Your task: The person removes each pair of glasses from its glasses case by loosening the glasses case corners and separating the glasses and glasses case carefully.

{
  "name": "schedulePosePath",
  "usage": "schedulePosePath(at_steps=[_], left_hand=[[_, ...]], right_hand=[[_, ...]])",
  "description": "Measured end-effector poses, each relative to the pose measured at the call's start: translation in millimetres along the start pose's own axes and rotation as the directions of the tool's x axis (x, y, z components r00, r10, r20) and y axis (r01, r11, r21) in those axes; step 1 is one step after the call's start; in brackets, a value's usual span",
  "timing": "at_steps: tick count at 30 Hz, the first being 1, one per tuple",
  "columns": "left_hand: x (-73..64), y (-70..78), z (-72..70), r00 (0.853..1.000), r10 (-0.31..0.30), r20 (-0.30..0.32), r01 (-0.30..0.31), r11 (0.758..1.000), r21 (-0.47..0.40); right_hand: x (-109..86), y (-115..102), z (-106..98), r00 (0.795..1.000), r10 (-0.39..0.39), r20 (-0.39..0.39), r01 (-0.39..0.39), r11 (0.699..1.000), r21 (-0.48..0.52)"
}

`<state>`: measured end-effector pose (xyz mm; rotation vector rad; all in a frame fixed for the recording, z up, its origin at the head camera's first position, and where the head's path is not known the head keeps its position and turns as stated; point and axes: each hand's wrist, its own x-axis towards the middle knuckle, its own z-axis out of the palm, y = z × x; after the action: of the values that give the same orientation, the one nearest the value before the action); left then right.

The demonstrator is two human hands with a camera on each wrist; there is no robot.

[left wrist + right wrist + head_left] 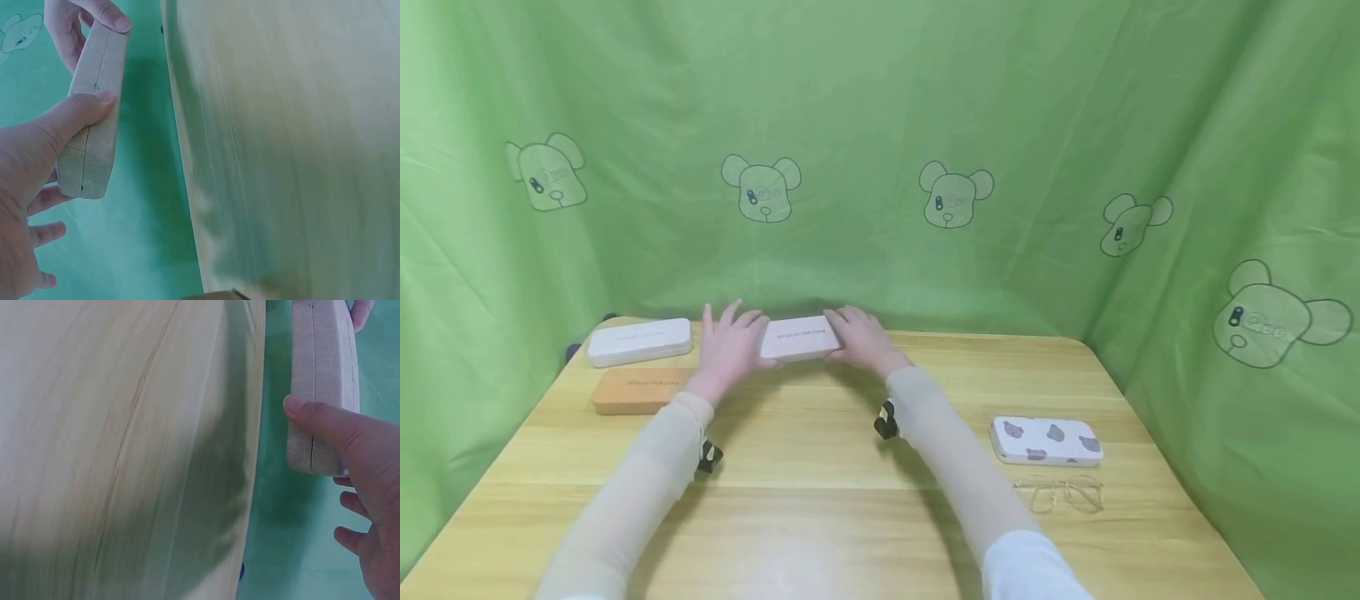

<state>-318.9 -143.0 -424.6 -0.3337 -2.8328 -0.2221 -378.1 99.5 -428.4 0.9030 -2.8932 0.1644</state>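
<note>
A pale grey glasses case [801,337] with a line of dark lettering is held between both hands, raised near the table's far edge. My left hand [733,346] grips its left end, thumb along the seam side and the other fingers spread behind, as the left wrist view shows. At the opposite end, my right hand [862,340] pinches the case between thumb and fingers. The lid seam [314,375] looks closed in the right wrist view. To the left lie a white glasses case [640,341] and an orange one [634,392], the latter partly hidden by the left wrist.
On the right of the wooden table [820,517] lies a white glasses case with bear prints [1048,442]. Thin-framed eyeglasses [1060,494] rest just in front of it. A green curtain [865,100] with bear-head drawings surrounds the back and sides.
</note>
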Motion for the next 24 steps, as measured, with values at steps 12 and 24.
schedulePosePath(at_steps=[12, 24], left_hand=[[-8.4, 19.6, -4.3, 0.999, 0.029, 0.038, -0.028, 0.999, -0.021], [-14.0, 38.8, 1.4, 0.997, 0.080, -0.017, -0.081, 0.994, -0.068]], right_hand=[[-24.8, 11.9, -15.3, 0.999, -0.032, -0.006, 0.032, 0.999, -0.043], [-56.1, 22.0, -26.1, 0.997, -0.071, -0.030, 0.069, 0.996, -0.055]])
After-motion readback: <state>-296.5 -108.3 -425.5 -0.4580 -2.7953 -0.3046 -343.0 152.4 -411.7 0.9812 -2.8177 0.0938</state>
